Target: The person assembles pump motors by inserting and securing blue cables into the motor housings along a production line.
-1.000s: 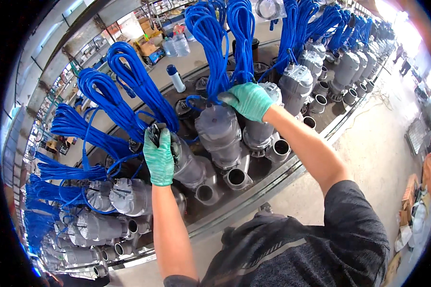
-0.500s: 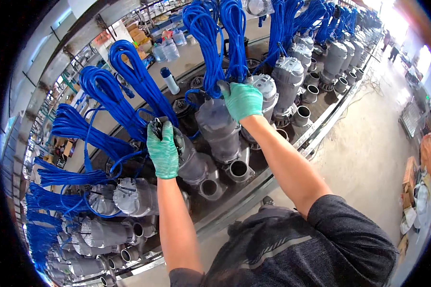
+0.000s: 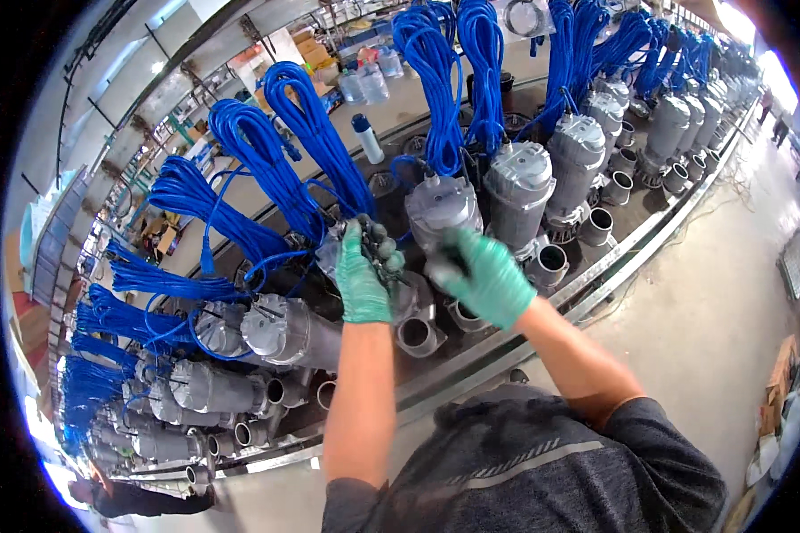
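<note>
My left hand (image 3: 364, 275), in a green glove with dark fingertips, is held over a grey pump in the row. Its fingers are curled, and what lies in them cannot be made out. To its right my right hand (image 3: 489, 280), gloved alike, hovers in front of another grey motor pump (image 3: 443, 211); motion smears its fingers. A bundle of blue cable (image 3: 431, 89) rises behind that pump. Behind my left hand leans another blue cable bundle (image 3: 320, 133). The pump outlet (image 3: 416, 333) below my left hand is a round open pipe.
Many more pumps (image 3: 517, 182) with blue cables line the long bench on both sides. A metal rail (image 3: 587, 311) edges it. Behind stand a white bottle with a blue cap (image 3: 367, 142) and clear jugs (image 3: 372, 84). Another person (image 3: 142, 499) is at the lower left.
My right hand has come away from the cable base and pump top, down and nearer my left hand. The view has turned, shifting the row rightward; a person now shows at lower left.
</note>
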The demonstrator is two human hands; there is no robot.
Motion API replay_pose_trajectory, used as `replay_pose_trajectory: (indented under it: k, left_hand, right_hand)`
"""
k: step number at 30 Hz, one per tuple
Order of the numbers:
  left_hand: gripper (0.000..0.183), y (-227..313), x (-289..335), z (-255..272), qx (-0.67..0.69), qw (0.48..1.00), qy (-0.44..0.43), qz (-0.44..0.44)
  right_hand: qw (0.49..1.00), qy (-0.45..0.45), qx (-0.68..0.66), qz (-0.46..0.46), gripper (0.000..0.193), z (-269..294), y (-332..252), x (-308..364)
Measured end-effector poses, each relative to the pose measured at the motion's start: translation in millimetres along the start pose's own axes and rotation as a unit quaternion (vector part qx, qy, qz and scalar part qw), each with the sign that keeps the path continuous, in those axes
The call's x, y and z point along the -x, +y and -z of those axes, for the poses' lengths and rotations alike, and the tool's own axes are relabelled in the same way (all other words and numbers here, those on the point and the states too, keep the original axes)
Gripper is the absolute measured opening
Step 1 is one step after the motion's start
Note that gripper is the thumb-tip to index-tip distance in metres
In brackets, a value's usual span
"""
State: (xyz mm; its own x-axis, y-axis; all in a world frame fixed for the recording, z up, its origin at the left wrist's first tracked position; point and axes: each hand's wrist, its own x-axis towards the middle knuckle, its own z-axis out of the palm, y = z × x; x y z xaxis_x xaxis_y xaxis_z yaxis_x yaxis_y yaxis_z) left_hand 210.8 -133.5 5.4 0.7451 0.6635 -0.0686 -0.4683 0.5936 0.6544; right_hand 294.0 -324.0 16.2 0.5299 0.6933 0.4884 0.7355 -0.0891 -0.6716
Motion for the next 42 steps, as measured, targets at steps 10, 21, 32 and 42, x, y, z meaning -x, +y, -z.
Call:
replay_pose_trajectory:
  k: [10, 21, 32, 42]
  left_hand:
    - [0.023, -81, 37, -33, -0.015, 0.990, 0.132, -0.038]
    - [0.024, -128, 17, -49, -0.077, 0.969, 0.211, -0.104]
    - [0.024, -133, 1, -43, -0.019, 0.973, 0.209, -0.097]
    - [0.017, -108, -6, -83, -0.005, 0.972, 0.191, -0.135]
  right_hand:
    - [0.989, 0.001, -0.145, -0.023, 0.044, -10, 22, 39]
    - [0.992, 0.023, 0.077, 0.097, 0.051, 20, 66, 36]
    - [0.986, 0.063, -0.010, 0.156, 0.029, 37, 90, 35]
    - [0.958, 0.102, -0.266, 0.046, 0.019, 92, 110, 23]
